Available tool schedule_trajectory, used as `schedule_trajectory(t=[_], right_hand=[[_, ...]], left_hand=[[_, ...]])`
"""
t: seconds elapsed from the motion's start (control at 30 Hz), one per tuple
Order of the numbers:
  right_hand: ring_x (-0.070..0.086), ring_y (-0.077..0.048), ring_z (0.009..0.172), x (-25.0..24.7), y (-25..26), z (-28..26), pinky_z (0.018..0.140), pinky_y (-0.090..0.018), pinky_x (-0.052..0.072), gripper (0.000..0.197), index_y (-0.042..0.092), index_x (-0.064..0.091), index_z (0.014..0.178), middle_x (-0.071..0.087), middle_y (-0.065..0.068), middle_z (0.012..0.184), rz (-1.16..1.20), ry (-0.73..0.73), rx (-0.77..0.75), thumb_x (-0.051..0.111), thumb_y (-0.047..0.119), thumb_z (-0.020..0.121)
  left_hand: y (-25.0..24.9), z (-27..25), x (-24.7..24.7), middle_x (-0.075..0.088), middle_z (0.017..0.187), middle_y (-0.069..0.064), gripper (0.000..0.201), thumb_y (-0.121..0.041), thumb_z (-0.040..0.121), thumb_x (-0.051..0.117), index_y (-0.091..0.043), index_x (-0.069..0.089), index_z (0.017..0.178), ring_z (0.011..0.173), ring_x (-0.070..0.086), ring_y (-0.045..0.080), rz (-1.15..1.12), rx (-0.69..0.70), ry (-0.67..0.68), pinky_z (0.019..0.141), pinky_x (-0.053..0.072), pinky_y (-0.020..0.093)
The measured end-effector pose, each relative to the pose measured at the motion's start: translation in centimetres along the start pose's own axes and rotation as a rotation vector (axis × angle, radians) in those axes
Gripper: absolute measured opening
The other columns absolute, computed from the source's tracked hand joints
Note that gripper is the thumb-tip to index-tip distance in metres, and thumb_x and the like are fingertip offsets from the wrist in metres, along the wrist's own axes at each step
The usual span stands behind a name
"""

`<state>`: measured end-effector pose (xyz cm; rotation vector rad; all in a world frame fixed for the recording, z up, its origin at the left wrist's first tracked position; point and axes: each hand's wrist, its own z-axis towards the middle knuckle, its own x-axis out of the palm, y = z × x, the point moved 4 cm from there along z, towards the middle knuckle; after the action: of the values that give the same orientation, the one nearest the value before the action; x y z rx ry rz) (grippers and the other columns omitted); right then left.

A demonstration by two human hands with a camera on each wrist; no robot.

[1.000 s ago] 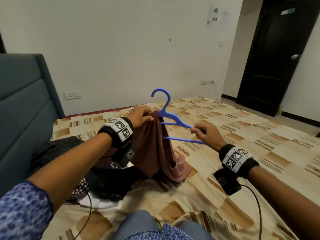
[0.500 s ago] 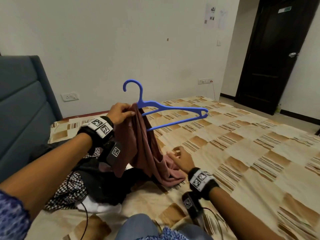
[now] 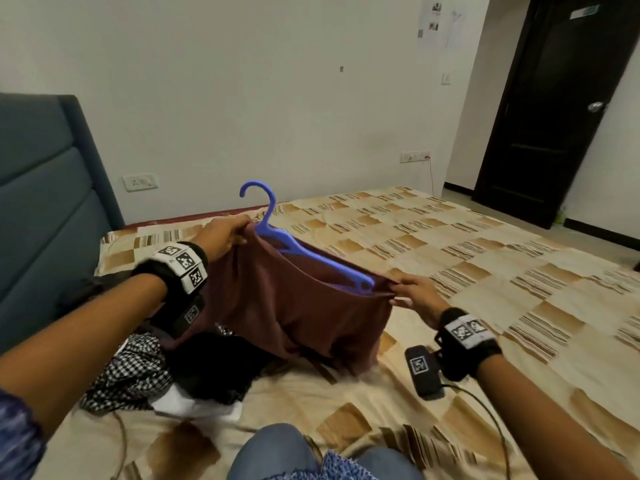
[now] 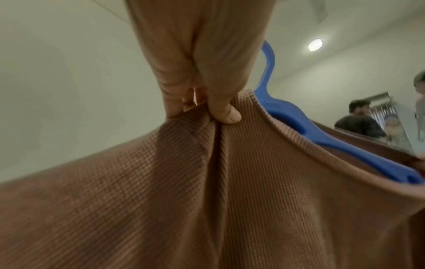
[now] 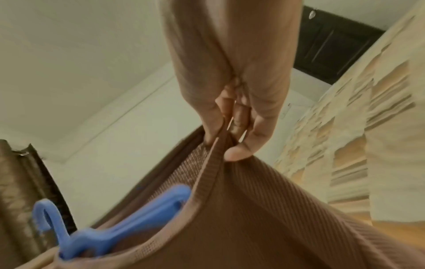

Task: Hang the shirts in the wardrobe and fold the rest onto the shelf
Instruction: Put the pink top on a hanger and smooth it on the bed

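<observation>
A brown ribbed shirt [image 3: 294, 306] hangs stretched between my two hands above the bed. My left hand [image 3: 225, 233] pinches one shoulder of the shirt [image 4: 230, 182] beside the neck of the blue hanger [image 3: 298, 251]. My right hand [image 3: 412, 292] pinches the other shoulder, where the hanger's arm tip pokes out of the neckline. The hanger [image 4: 322, 138] sits inside the collar opening with its hook sticking up. From the right wrist, the thumb and fingers clamp the collar edge of the shirt [image 5: 276, 209], and the hanger [image 5: 115, 233] lies inside it.
A pile of clothes, checked [image 3: 128, 375], black [image 3: 214, 368] and white, lies on the patterned bedsheet [image 3: 485, 289] at my left. A blue-grey headboard [image 3: 45, 209] stands to the left, a dark door [image 3: 554, 116] at the far right. Two people show in the left wrist view.
My right hand rose from the bed and took hold of the shirt's right shoulder. The shirt, earlier bunched in the left hand, is now spread over the hanger.
</observation>
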<state>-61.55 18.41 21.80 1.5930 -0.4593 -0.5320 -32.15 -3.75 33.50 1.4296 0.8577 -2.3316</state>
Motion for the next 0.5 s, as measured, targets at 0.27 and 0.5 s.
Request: schedule_trajectory(t=[0.27,0.5], right_hand=[[0.048,-0.006,0.051,-0.4,4.6,-2.7,0.051,-0.019,0.052,0.009,0.006,0.062,0.082,0.058,0.002,0.06,-0.063,0.123,0.007,0.06,0.009,0.09],[0.054,-0.01,0.077,1.8,7.8,-3.5,0.059,-0.017,0.042,0.02,0.012,0.066,0.086,0.061,-0.001,0.082,-0.335,0.074,-0.247,0.054,0.025,0.095]], left_hand=[[-1.2,-1.0,1.0,0.058,0.083,0.0,0.035,0.012,0.081,0.05,-0.016,0.063,0.097,0.078,0.052,0.017,-0.089,-0.018,-0.113,0.072,0.033,0.024],[-3.1,-0.1,0.4,0.068,0.095,0.013,0.022,0.0,0.08,0.064,-0.005,0.066,0.101,0.093,0.061,0.027,-0.102,0.035,-0.127,0.079,0.041,0.032]])
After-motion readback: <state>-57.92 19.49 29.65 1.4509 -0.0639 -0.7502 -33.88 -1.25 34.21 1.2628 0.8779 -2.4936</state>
